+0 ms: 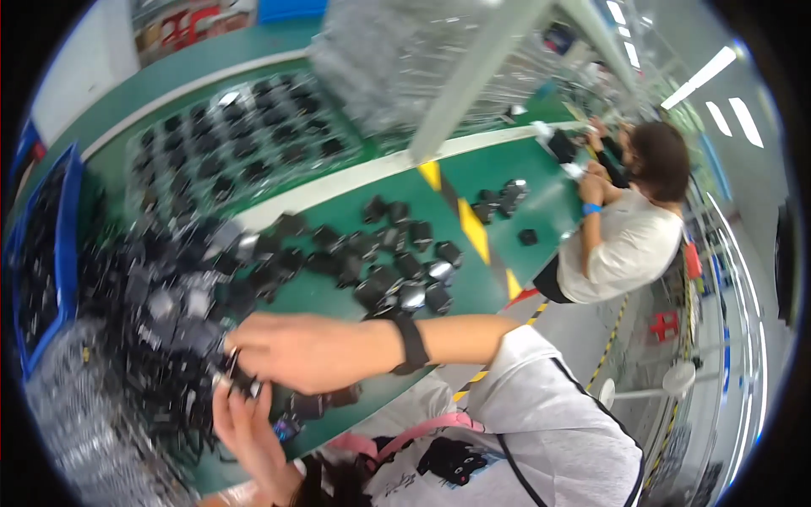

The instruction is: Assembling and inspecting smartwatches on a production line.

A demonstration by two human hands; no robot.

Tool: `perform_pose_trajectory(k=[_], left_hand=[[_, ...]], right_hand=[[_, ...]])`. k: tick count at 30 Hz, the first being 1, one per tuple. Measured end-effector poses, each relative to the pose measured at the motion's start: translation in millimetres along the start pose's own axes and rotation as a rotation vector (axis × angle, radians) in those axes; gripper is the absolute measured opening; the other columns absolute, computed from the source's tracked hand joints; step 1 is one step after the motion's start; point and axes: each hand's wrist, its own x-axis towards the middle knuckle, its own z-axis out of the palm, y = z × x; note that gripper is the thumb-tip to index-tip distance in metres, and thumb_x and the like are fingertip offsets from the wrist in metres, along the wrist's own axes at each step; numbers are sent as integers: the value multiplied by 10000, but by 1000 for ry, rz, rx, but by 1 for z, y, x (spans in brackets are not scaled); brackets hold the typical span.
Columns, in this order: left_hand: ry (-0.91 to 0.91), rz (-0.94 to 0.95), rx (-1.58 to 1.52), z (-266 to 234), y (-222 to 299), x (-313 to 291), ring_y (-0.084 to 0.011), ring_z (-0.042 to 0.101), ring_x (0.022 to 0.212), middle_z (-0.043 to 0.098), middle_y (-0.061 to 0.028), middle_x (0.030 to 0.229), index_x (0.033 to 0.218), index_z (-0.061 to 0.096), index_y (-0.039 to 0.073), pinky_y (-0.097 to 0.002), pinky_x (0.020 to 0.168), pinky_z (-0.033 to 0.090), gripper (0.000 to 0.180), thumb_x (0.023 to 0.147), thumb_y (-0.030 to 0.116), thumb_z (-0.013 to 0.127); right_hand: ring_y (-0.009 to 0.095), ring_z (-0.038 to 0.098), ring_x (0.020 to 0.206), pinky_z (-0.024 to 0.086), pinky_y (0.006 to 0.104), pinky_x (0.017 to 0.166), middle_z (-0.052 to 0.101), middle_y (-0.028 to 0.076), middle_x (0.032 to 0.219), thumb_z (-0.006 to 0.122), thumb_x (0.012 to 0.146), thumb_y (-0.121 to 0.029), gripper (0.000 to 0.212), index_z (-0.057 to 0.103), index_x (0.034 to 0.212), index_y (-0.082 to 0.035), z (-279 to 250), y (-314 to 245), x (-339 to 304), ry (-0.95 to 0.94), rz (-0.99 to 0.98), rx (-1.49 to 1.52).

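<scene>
My right hand [291, 351], with a black band at the wrist, reaches in from the right, fingers bent in a pinch. Below it, my left hand [249, 427] has its fingers turned up toward the right hand's fingertips. Between them is a small black part [242, 382] with a shiny edge, blurred and partly covered by the fingers; its exact kind cannot be made out. Just beyond my hands spreads a heap of small black, squarish housings [389, 279], some with silvery shiny faces. Dark cable-like strands [182, 406] lie left of my hands.
A clear tray [241, 144] of dark parts lies behind the heap. At left are a blue bin [66, 245] and stacked clear trays [93, 406]. Yellow-black tape [473, 228] crosses the green table [541, 190]; a co-worker [634, 228] works at its far right. A pale post [473, 76] rises behind.
</scene>
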Motion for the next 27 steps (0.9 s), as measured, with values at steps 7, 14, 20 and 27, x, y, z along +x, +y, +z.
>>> perform_pose_trajectory(k=[7, 14, 20, 27], left_hand=[[-51, -32, -55, 15, 10, 2, -249, 584, 1006, 557, -171, 1110, 1186, 446, -52, -406, 872, 506, 326, 916, 122, 500], [-100, -33, -85, 14, 15, -2, -238, 587, 1008, 573, -177, 1089, 1154, 459, -63, -381, 859, 518, 294, 896, 65, 512], [-148, -65, 16, 12, 14, -5, -218, 580, 1014, 576, -175, 1095, 1133, 455, -63, -378, 863, 517, 295, 851, -39, 538], [-173, -40, 70, 12, 13, -11, -224, 573, 1028, 572, -180, 1104, 1142, 424, -59, -360, 904, 484, 337, 827, -92, 539]], right_hand=[[308, 573, 950, 488, 342, 797, 518, 140, 1177, 617, 735, 12, 105, 577, 828, -17, -10, -1, -6, -9, 77, 96], [307, 569, 994, 487, 362, 815, 552, 131, 1153, 644, 725, 18, 150, 588, 859, -22, -2, 4, -4, -10, -10, 127], [263, 576, 989, 481, 343, 818, 556, 113, 1108, 631, 753, 55, 177, 584, 907, -17, -3, -2, -8, -6, 199, 337], [188, 581, 928, 473, 289, 789, 521, 77, 1036, 620, 751, 102, 244, 570, 969, 3, 7, 2, -8, 21, 521, 801]])
